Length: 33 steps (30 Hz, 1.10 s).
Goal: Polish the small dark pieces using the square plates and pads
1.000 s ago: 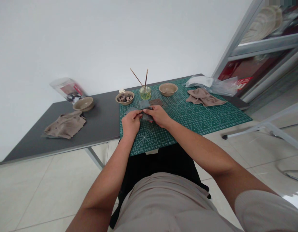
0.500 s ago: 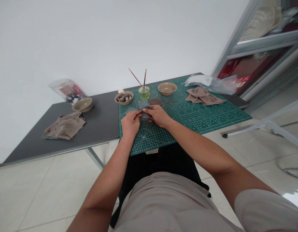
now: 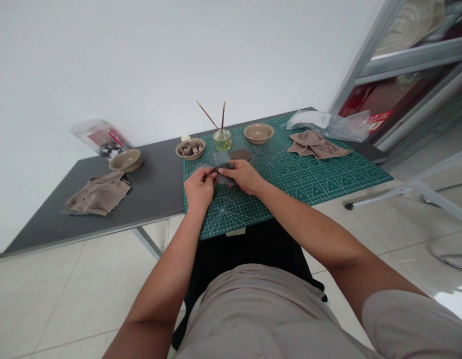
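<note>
Over the green cutting mat [image 3: 313,187], my right hand [image 3: 246,175] pinches a dark grey flat piece [image 3: 226,178] between thumb and fingers. My left hand [image 3: 198,188] meets it at the piece's left edge, its thumb and fingertips pressed together on something too small to make out. Just beyond the fingers lies a grey-blue flat square [image 3: 221,158]. To the right of that is a brown flat square [image 3: 240,154]. Another greyish sheet shows partly behind my left hand.
Behind stand a bowl of small brown and dark pieces [image 3: 190,155], a glass jar [image 3: 222,141] with two thin sticks and yellow-green contents, and a tan bowl [image 3: 258,140]. Cloths [image 3: 317,145] lie right and left. Further left are another bowl [image 3: 125,167] and a clear container [image 3: 100,139].
The grey piece in my right hand has shifted slightly and looks darker, and the grey-blue square behind it shows apart from it. Both hands stay close together.
</note>
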Available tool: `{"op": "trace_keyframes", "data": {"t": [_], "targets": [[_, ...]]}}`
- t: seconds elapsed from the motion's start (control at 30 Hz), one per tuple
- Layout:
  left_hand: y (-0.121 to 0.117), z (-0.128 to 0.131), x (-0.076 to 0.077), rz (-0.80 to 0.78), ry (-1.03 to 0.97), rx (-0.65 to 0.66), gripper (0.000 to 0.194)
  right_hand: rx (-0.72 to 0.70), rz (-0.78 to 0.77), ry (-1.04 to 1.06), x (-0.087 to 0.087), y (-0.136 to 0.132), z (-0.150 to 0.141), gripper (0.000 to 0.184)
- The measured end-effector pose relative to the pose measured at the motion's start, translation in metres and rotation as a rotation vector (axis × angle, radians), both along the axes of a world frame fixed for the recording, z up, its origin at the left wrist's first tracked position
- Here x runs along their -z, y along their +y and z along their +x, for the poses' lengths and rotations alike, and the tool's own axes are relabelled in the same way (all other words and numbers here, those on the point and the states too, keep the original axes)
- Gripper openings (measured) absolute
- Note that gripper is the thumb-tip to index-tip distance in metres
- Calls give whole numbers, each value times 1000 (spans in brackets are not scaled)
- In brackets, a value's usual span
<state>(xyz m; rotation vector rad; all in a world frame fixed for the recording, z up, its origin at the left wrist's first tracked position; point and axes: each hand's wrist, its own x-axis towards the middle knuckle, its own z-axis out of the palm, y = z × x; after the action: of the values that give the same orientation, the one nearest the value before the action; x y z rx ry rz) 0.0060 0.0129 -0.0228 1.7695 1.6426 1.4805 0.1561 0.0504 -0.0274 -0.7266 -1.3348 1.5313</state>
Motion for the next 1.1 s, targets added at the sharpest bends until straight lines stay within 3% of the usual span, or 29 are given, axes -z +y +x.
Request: {"op": "trace_keyframes", "data": {"t": [0.4, 0.63, 1.1], "targets": [[-3, -1, -1, 45, 107, 22, 20, -7, -68, -1, 0, 4, -2, 19], [-3, 1, -2, 31, 158, -51, 17, -58, -128, 50, 1, 4, -1, 24], [-3, 1, 0, 101, 214, 0, 22, -1, -47, 24, 1, 4, 0, 24]]}}
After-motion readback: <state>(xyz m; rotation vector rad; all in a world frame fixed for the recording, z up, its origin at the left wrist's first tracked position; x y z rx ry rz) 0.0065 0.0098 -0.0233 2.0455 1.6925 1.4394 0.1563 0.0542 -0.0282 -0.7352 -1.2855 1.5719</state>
